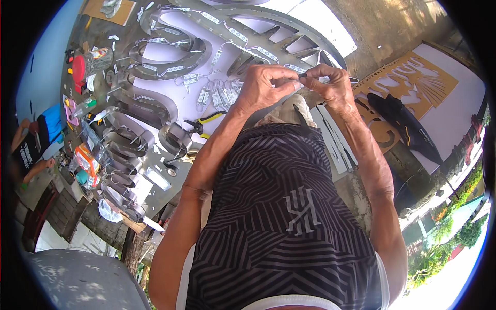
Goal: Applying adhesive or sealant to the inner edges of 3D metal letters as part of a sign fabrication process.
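Observation:
Both my hands are raised in front of my chest, over the near edge of the work table. My left hand [262, 88] pinches with thumb and forefinger at a small black piece [303, 76]. From the other side my right hand [330, 85] pinches the same piece, fingertips almost touching the left ones. The piece is too small to name surely. A thin white wire [353, 79] shows beside my right hand. Just beyond, LED modules [267, 53] joined by wires lie on and around grey metal letter frames [199, 62]. A bunch of LED modules [219, 94] lies near my left hand.
Left of my forearm lie yellow-handled pliers [206, 120] and a round metal piece [174, 138]. Tools, bags and a red round item [78, 68] crowd the table's left side. Another person [36, 142] is at far left. A cut-out brown board [413, 82] and black case [403, 121] lie right.

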`<act>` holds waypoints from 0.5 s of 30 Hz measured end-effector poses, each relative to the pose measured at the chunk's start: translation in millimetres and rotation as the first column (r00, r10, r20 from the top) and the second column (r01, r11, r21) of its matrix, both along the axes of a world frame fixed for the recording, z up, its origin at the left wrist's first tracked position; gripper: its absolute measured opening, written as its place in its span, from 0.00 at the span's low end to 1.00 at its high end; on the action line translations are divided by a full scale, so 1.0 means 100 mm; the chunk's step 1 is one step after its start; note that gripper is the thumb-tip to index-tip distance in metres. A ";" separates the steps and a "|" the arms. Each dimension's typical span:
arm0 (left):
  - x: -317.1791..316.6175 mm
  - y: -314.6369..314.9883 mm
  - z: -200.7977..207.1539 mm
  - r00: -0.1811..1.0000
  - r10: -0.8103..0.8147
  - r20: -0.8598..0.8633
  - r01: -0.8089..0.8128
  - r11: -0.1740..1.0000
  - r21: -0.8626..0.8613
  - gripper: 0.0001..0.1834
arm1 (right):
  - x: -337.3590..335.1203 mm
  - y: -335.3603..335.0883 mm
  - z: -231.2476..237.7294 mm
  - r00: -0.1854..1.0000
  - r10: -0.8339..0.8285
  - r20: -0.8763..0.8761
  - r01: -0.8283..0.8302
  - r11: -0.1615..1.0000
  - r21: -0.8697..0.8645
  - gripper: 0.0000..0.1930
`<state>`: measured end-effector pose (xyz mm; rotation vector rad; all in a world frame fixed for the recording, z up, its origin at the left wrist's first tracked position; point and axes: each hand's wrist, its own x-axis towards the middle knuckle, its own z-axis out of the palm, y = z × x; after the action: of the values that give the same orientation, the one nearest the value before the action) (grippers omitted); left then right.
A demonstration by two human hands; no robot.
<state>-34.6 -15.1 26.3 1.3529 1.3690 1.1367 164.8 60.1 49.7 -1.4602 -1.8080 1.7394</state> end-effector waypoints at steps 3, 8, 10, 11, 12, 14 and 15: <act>0.02 0.02 0.07 1.000 -0.014 -0.013 0.012 0.990 -0.143 0.09 | 0.00 -0.04 0.04 1.000 0.010 0.023 -0.012 0.995 0.099 0.07; 0.01 0.06 0.00 0.989 0.044 0.142 0.002 0.952 -0.306 0.11 | -0.01 -0.08 -0.02 0.999 0.025 0.034 -0.036 0.925 0.379 0.09; 0.02 0.08 -0.03 0.984 0.060 0.166 0.001 0.939 -0.345 0.11 | 0.00 -0.08 -0.07 0.999 0.028 0.038 -0.041 0.909 0.415 0.09; 0.03 0.08 -0.04 0.979 0.078 0.189 0.001 0.924 -0.383 0.11 | 0.01 -0.09 -0.09 0.999 0.031 0.042 -0.047 0.892 0.449 0.09; 0.04 0.08 -0.04 0.979 0.077 0.189 0.001 0.924 -0.383 0.11 | 0.01 -0.11 -0.09 0.999 0.031 0.043 -0.047 0.892 0.449 0.09; 0.07 0.08 -0.06 0.945 0.171 0.279 -0.030 0.894 -0.447 0.10 | -0.01 -0.16 -0.11 0.999 0.011 0.042 -0.033 0.822 0.568 0.11; 0.06 0.08 -0.07 0.945 0.173 0.278 -0.032 0.894 -0.447 0.10 | -0.02 -0.18 -0.13 0.999 0.013 0.041 -0.033 0.822 0.568 0.11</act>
<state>-28.4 -6.9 19.3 0.7481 1.3684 0.9826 162.8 41.7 36.5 -1.2130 -2.1176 1.0274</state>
